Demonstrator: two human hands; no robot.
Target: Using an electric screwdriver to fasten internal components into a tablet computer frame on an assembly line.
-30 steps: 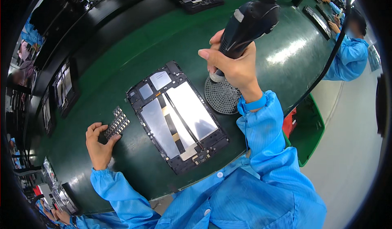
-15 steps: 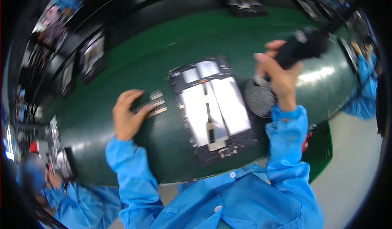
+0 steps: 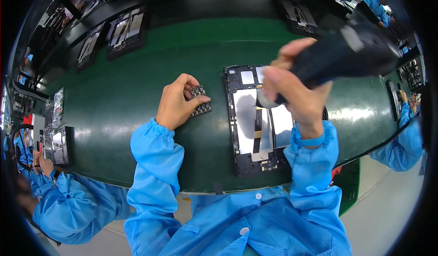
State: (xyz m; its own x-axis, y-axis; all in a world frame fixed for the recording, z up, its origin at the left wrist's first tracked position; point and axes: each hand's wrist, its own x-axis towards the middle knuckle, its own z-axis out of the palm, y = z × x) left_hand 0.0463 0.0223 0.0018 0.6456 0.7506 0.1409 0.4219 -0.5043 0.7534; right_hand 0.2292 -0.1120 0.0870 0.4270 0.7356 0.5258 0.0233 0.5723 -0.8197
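Note:
My left hand (image 3: 175, 101) rests on the bench with thumb and fingers closed on a small panel (image 3: 200, 111) of dark pieces with pale contacts. To its right lies an opened tablet (image 3: 244, 119), with silvery battery cells, a dark ribbon cable down the middle and circuit parts along its lower edge. Over the tablet's right side my right hand (image 3: 299, 84) is wrapped round a thick black hand-held tool (image 3: 346, 55), blurred by motion. A pale rounded piece (image 3: 268, 100) shows below those fingers; I cannot tell whether it belongs to the tool. My right forearm hides part of the tablet.
The green bench (image 3: 150, 64) curves round me. More opened tablets (image 3: 127, 30) lie at the far left, and another (image 3: 299, 16) at the far right. Co-workers in blue sleeves sit on both sides. A green bin (image 3: 350, 187) stands below the bench edge at right.
My view has shifted, so the tablet appears further right. My left hand has closed on the small panel. The black tool has swung closer, over the tablet's right side.

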